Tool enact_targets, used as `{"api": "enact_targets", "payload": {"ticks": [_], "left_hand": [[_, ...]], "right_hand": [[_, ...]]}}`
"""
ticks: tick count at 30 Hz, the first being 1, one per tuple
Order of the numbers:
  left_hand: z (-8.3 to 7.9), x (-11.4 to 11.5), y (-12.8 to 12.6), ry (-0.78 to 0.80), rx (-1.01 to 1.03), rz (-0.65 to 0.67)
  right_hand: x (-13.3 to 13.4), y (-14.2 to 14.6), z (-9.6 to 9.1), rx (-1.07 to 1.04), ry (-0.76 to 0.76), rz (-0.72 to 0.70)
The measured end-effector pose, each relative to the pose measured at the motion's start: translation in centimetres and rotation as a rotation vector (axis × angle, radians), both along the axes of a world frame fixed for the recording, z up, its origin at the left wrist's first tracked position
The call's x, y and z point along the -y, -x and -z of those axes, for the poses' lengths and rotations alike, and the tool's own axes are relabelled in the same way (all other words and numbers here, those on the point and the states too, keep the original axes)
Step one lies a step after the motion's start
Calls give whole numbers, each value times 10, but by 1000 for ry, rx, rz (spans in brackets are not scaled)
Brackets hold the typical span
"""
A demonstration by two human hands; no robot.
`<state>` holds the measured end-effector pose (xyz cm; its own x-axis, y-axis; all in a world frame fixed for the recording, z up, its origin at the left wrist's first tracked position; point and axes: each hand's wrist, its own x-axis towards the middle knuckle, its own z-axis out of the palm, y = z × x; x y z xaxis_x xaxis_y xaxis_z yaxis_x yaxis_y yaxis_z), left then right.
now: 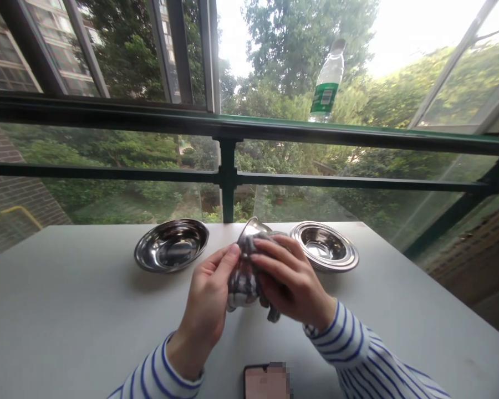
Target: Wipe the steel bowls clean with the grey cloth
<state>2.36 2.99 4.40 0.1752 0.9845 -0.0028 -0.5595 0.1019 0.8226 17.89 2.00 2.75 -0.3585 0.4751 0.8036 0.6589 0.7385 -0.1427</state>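
Observation:
My left hand grips a shiny metal bowl by its left side, thumb on top. The bowl is turned on edge above the table, and my fingers cover much of it. Against its right side, my right hand presses a dark grey cloth, with an end hanging below the palm. On the table to the left sits another metal bowl, tilted slightly. At the right, near my right hand, stand nested metal bowls or dishes with wide rims.
The white table ends at a glass panel and dark green railing. A plastic bottle with a green label stands on the rail. A phone lies at the table's near edge, partly out of view.

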Motion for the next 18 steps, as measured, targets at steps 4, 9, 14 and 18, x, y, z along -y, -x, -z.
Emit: {"api": "enact_targets", "payload": {"ticks": [4, 9, 14, 18], "left_hand": [[-2, 1, -1, 56, 5, 1], [-5, -2, 0, 87, 56, -34], [-3, -2, -1, 77, 56, -8], [-3, 0, -1, 113, 35, -7]], "right_hand": [[-7, -8, 1, -214, 109, 117], [3, 2, 1, 71, -29, -61], [-3, -3, 2, -74, 38, 8], [-4, -8, -3, -99, 53, 5]]}}
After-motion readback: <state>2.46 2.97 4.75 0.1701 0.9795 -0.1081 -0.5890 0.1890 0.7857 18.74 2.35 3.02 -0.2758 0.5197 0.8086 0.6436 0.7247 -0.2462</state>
